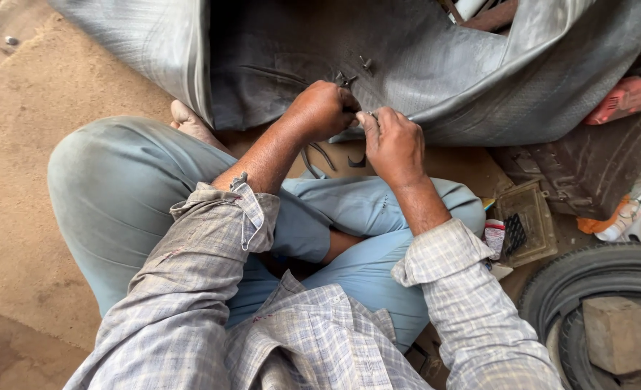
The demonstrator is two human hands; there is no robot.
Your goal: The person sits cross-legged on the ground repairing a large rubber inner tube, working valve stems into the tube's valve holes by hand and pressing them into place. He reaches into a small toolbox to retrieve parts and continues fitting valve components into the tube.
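left hand (323,108): closed on a small metal tool (346,79) | right hand (393,144): pinching the edge of the big grey rubber tube (407,58) | tube lies on the floor (39,108) by the knees

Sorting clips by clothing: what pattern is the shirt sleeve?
The shirt sleeve is a faded grey-and-white check; the head view shows it best.

A small red-and-white packet (494,238) lies beside the person's right knee.
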